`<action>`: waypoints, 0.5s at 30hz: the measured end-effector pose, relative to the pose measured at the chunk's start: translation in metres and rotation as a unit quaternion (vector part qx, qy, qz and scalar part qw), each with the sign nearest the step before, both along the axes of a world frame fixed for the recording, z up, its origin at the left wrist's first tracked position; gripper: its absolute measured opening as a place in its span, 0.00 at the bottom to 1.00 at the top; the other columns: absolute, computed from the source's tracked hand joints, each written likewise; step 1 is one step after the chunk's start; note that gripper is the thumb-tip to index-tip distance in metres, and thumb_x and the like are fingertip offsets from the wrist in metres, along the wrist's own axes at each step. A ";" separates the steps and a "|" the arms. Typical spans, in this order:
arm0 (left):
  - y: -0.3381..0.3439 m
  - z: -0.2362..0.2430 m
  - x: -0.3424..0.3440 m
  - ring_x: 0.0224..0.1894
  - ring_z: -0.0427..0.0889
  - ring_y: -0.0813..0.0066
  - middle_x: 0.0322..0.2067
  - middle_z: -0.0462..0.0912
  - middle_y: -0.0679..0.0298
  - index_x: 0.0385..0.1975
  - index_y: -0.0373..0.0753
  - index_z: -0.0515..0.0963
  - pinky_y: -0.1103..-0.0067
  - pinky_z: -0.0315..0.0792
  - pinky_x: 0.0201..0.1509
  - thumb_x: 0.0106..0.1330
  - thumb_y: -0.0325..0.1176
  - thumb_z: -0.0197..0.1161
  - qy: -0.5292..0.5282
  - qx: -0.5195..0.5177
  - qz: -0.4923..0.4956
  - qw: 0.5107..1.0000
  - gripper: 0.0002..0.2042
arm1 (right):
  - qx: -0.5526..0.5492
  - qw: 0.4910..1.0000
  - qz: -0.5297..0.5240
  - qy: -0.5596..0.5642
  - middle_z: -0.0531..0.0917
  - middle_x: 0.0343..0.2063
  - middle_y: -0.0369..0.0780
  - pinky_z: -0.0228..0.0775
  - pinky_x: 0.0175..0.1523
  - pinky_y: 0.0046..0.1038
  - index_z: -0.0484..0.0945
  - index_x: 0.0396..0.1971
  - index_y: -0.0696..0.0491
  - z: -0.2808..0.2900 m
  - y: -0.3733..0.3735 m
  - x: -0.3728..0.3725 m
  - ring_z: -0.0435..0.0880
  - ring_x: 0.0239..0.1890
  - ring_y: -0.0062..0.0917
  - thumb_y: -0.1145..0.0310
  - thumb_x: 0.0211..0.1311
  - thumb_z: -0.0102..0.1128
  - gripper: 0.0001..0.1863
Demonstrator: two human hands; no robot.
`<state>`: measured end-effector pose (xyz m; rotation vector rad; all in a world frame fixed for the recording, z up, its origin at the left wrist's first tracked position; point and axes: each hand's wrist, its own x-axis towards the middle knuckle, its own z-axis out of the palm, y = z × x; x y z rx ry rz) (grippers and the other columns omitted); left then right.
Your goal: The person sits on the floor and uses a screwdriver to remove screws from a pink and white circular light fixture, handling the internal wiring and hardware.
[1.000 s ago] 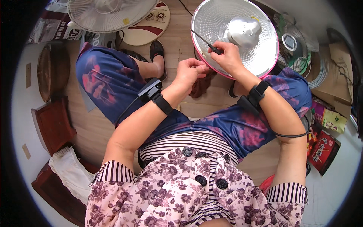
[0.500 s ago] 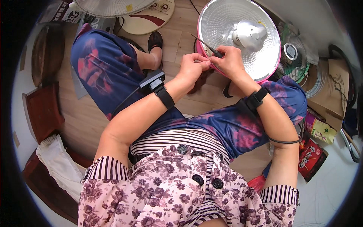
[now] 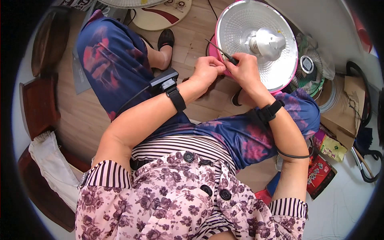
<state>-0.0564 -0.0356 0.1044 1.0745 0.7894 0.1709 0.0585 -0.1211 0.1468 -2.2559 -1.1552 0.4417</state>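
Observation:
My right hand (image 3: 246, 71) is closed around the dark handle of a screwdriver (image 3: 227, 55), whose thin shaft points up and to the left. My left hand (image 3: 207, 71) pinches with thumb and forefinger just left of it; whatever lies between those fingertips is too small to make out. Both hands meet at the lower left edge of a pink dish heater (image 3: 224, 25). Its ribbed silver reflector faces up, with a shiny metal cap (image 3: 268, 44) over its middle. My fingers partly hide the pink housing behind them.
A fan with a green guard (image 3: 307, 65) stands right of the heater. Beyond my right knee are a cardboard box (image 3: 340, 106) and a red package (image 3: 320, 173). At the far left are dark red wooden furniture (image 3: 39, 105) and a white cloth (image 3: 50, 160). A round cream base (image 3: 154, 21) lies at the top.
The whole view has shifted slightly. Both hands keep nearly the same pose at the heater's edge, and the screwdriver stays in my right hand.

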 end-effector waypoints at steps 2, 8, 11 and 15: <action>-0.001 -0.003 0.002 0.28 0.77 0.79 0.25 0.78 0.63 0.28 0.32 0.75 0.84 0.72 0.33 0.58 0.21 0.59 -0.001 0.004 0.000 1.000 0.01 | -0.006 1.000 0.011 -0.019 0.78 0.19 0.53 0.69 0.32 0.38 0.79 0.23 0.62 -0.002 -0.001 0.000 0.79 0.26 0.46 0.67 0.47 0.63 0.11; 0.000 -0.016 0.007 0.28 0.77 0.78 0.26 0.79 0.61 0.28 0.31 0.75 0.83 0.72 0.33 0.58 0.21 0.59 -0.002 0.015 0.004 1.000 0.01 | 0.036 0.995 0.042 -0.078 0.77 0.23 0.52 0.68 0.36 0.40 0.78 0.22 0.62 -0.007 -0.005 -0.002 0.78 0.28 0.47 0.67 0.47 0.62 0.11; -0.002 -0.019 0.010 0.27 0.77 0.78 0.25 0.79 0.62 0.27 0.32 0.75 0.82 0.72 0.32 0.58 0.22 0.60 0.015 0.047 0.006 0.999 0.01 | 0.038 0.997 0.021 -0.063 0.77 0.23 0.52 0.68 0.36 0.40 0.77 0.21 0.62 -0.006 -0.006 -0.002 0.77 0.28 0.47 0.67 0.47 0.61 0.11; -0.004 -0.021 0.013 0.27 0.76 0.78 0.25 0.79 0.62 0.26 0.32 0.76 0.81 0.71 0.31 0.57 0.22 0.61 0.037 0.068 0.006 0.997 0.01 | 0.023 0.998 0.002 -0.067 0.77 0.22 0.52 0.68 0.34 0.38 0.78 0.21 0.62 -0.007 -0.008 0.001 0.78 0.26 0.46 0.66 0.48 0.62 0.12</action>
